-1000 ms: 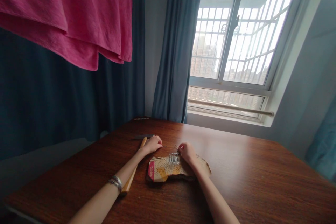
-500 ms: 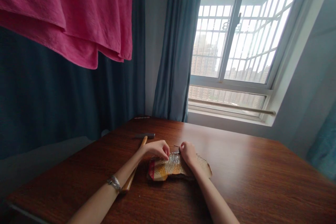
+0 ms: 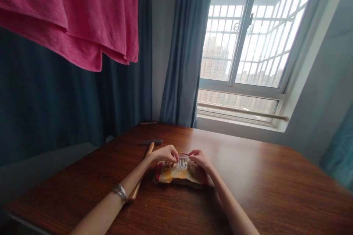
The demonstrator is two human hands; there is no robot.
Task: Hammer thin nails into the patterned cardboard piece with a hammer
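Note:
A perforated piece of cardboard (image 3: 168,175), yellow and cream with a red left end, lies on the table. Several thin metal nails (image 3: 182,161) stand in a row along its far edge. My left hand (image 3: 167,154) is closed in a pinch at the left end of that row; what its fingertips grip, if anything, is too small to tell. Between the fingers of my right hand (image 3: 199,157) is a nail (image 3: 185,154), pointing left just above the row. My right wrist covers the cardboard's right end.
A hammer (image 3: 150,149) with a wooden handle lies left of the cardboard, partly under my left forearm. The brown wooden table (image 3: 264,187) extends to the right. A pink cloth (image 3: 104,18) hangs at upper left, before dark curtains (image 3: 182,62) and a barred window (image 3: 242,44).
My right hand has shifted slightly right and turned, still pinching the nail, uncovering more of the row. The cardboard has tilted and moved up a little. My left hand has barely moved.

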